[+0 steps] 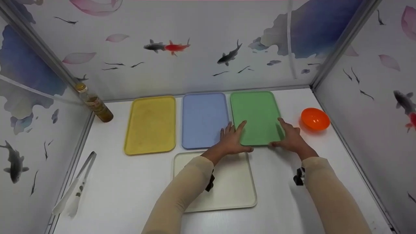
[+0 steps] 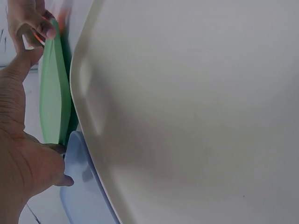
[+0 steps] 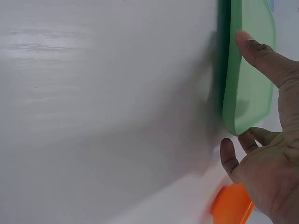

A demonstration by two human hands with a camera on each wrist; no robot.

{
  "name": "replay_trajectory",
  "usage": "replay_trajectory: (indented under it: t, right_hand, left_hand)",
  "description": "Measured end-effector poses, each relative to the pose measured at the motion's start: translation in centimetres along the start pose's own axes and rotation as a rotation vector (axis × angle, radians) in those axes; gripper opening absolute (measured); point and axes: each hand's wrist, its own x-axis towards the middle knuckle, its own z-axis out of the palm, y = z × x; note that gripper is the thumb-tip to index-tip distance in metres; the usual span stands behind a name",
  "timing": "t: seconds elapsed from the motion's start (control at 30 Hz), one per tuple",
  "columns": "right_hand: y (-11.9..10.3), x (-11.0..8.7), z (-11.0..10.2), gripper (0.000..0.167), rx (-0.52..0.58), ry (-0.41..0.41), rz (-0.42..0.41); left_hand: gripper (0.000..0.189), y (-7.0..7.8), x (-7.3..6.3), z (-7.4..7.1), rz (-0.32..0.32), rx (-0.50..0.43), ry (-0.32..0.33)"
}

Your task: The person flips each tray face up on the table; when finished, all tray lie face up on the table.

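Observation:
A green tray (image 1: 256,113) lies at the back right of the white table, between my two hands. My left hand (image 1: 231,143), fingers spread, is at its left edge and near corner. Some of those fingers are over the edge of the blue tray (image 1: 204,122). The right hand (image 1: 291,139) is at the green tray's near right corner. In the right wrist view, its thumb (image 3: 250,44) touches the near rim while the other fingers lie along the side. A cream tray (image 1: 224,185) sits in front, partly hidden under my left forearm.
A yellow tray (image 1: 151,125) lies left of the blue one. An orange bowl (image 1: 315,119) stands just beyond my right hand. Tongs (image 1: 78,185) lie at the left edge, and a bottle of brown liquid (image 1: 97,105) stands in the back left corner. Printed panels wall three sides.

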Motion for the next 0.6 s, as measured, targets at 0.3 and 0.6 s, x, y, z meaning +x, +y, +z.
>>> replay_trajectory:
  t: [0.3, 0.6]
  right_hand:
    - [0.3, -0.4, 0.6, 0.126, -0.003, 0.003, -0.033]
    - [0.2, -1.0, 0.5, 0.124, -0.1, -0.02, -0.036]
  left_hand:
    - [0.101, -2.1, 1.8, 1.8, -0.018, -0.057, -0.003]
    - [0.083, 0.3, -2.0, -2.3, 0.071, -0.068, 0.031]
